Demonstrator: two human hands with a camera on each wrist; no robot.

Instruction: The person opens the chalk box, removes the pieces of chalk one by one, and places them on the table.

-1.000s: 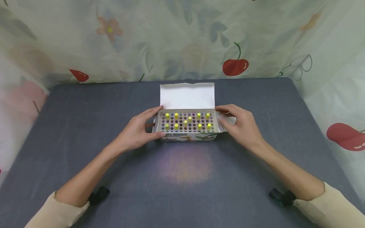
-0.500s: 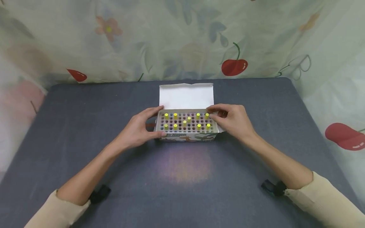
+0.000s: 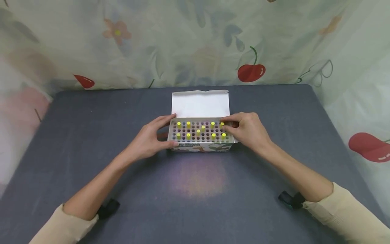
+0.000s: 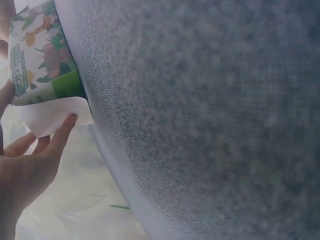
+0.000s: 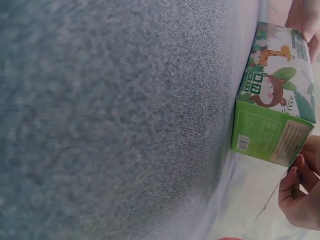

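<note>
A small cardboard box (image 3: 202, 147) with printed animals stands in the middle of the table, its white lid (image 3: 200, 104) raised at the back. Inside lies a light tray full of round holes, with several yellow-topped sticks (image 3: 198, 131) standing in it. My left hand (image 3: 147, 139) grips the box's left end, thumb at the front corner and index finger at the back one. In the left wrist view, its fingers lie against a white side flap (image 4: 52, 115). My right hand (image 3: 251, 130) pinches the back-right yellow-topped stick (image 3: 222, 124) between thumb and index finger.
A dark grey cloth covers the table (image 3: 198, 196). Behind it hangs a pale curtain (image 3: 198, 44) printed with cherries and flowers. The box's green end panel (image 5: 267, 135) faces right.
My right hand has moved left from the box's right end and over the tray, and its fingertips have closed on the back-right stick. My left hand stays on the box.
</note>
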